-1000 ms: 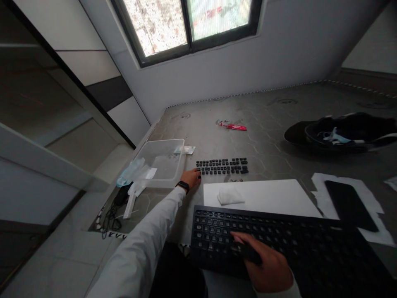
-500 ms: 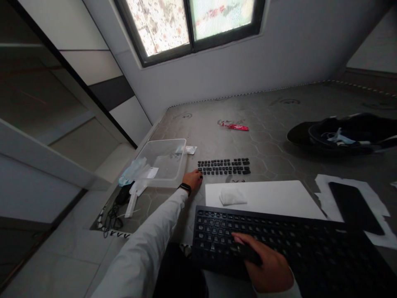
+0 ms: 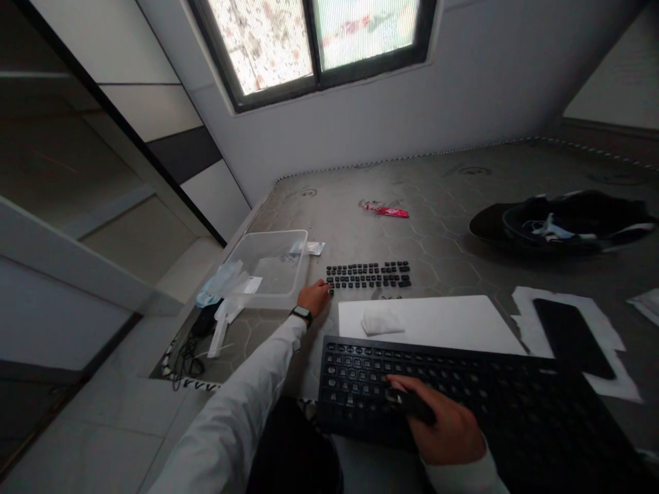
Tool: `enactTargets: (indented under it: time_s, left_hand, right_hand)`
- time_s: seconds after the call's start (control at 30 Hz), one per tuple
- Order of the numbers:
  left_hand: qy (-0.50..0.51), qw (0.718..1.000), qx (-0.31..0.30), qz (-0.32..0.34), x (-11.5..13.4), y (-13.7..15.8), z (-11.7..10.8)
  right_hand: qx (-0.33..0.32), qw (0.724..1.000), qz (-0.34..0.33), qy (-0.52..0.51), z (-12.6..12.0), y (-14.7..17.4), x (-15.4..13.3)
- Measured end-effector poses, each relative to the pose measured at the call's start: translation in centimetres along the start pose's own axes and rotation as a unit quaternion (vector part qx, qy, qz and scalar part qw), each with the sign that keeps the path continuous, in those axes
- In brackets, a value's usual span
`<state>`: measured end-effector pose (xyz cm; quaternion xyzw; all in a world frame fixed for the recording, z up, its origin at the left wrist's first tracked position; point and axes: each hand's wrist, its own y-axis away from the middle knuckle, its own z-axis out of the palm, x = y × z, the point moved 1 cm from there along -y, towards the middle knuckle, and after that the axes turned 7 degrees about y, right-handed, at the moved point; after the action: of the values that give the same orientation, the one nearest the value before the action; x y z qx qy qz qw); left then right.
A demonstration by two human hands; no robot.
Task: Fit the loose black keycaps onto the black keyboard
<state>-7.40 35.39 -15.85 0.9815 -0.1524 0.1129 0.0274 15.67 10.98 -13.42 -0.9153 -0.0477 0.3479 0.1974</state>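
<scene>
My left hand (image 3: 314, 297), with a watch on its wrist, reaches to the left end of several rows of loose black keycaps (image 3: 368, 275). Its fingers are closed together on a small keycap (image 3: 331, 291) at the bottom left of the rows. A black keyboard (image 3: 355, 377) with most of its keycaps off lies across the near edge. Over its left half, my right hand (image 3: 445, 422) is wrapped round a black-handled tool (image 3: 419, 406) whose shiny tip sits close to the switches; its exact kind is hard to make out.
A clear plastic box (image 3: 268, 264) stands at the left, beside cables (image 3: 188, 357). Behind the keyboard lie a white board (image 3: 453, 322) with a folded tissue (image 3: 382, 321), and a black phone-like slab (image 3: 574, 337) on paper. Farther back are a red packet (image 3: 386, 210) and a black cap (image 3: 494, 223).
The view has shifted slightly. My left hand stays at the left end of the keycap rows, and my right hand still holds the tool over the keyboard.
</scene>
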Motion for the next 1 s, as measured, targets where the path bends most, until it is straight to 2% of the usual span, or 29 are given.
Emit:
enactTargets:
  time_s: [0.1,0.17,0.27,0.37,0.47,0.57,0.7,0.83,0.9,1.0]
  left_hand:
    - [0.025,0.998,0.049,-0.013,0.8,2.4,-1.7]
    - [0.065,0.991,0.112,-0.025,1.4,4.8,-3.0]
    - [0.174,0.957,0.229,-0.030,2.7,9.2,-4.9]
    - [0.257,0.921,0.292,-0.027,4.7,14.1,-5.7]
    - [0.297,0.896,0.328,-0.033,6.7,18.8,-4.6]
    - [0.270,0.884,0.383,-0.014,7.8,22.8,-1.5]
    - [0.210,0.896,0.391,0.004,7.6,25.5,2.2]
    - [0.189,0.916,0.351,0.040,7.2,25.8,2.8]
    - [0.186,0.924,0.327,0.067,7.4,25.9,2.7]
    - [0.179,0.928,0.318,0.076,7.7,26.1,2.8]
  right_hand:
    - [0.018,0.999,0.014,0.031,-1.4,-0.3,0.4]
    - [0.026,0.999,0.026,0.039,-2.3,-0.5,1.0]
    - [0.028,0.998,0.049,0.030,-3.3,-0.3,2.0]
    - [0.007,0.999,0.049,0.011,-3.7,0.0,2.5]
    - [-0.012,0.999,0.032,0.030,-3.9,0.4,2.2]
    - [-0.010,0.998,0.032,0.058,-4.1,0.8,1.3]
    - [0.031,0.997,0.067,0.030,-4.1,1.5,-0.2]
    - [0.099,0.982,0.136,-0.080,-3.4,1.6,-1.7]
    - [0.141,0.954,0.165,-0.205,-2.4,1.2,-2.6]
    - [0.173,0.871,0.163,-0.429,-0.4,0.4,-4.2]
